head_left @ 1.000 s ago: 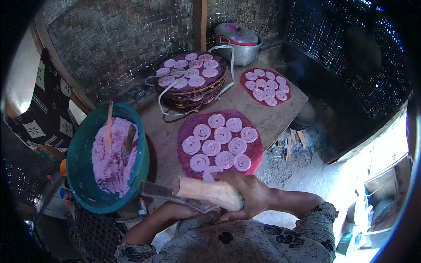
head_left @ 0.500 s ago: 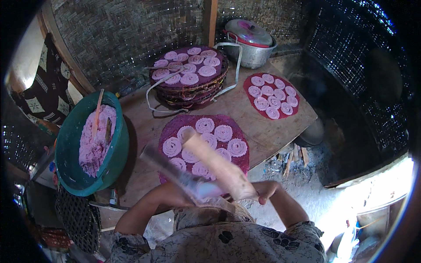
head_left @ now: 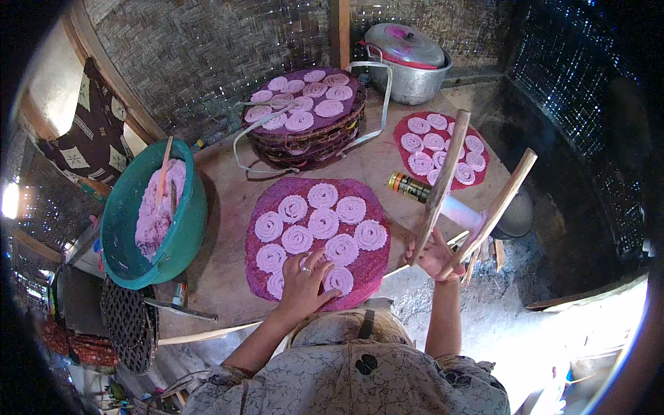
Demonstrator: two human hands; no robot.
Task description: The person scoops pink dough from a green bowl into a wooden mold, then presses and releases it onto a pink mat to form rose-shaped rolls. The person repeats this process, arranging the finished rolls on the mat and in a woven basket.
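Note:
My right hand (head_left: 437, 257) holds a wooden two-handled press (head_left: 448, 173) by the lower ends of its bars. The bars stand tilted up over the table, with a pale tube between them and a can-like cylinder (head_left: 409, 187) at the left bar. My left hand (head_left: 304, 287) reaches over the near edge of a dark pink round mat (head_left: 360, 294), its fingers apart among pale pink dough swirls (head_left: 322, 224). It partly covers the swirls there; whether the fingertips touch them I cannot tell.
A green basin (head_left: 114, 238) of pink dough (head_left: 155, 214) stands left. Behind the mat rises a stack of trays (head_left: 308, 149) topped with swirls, a white strap (head_left: 385, 104) around it. A lidded pot (head_left: 411, 76) and another swirl-covered mat (head_left: 408, 166) lie beyond; firewood (head_left: 499, 254) lies right.
The press has swung from over the near mat to the right, now in my right hand alone. My left hand has come off it and onto the mat's near edge.

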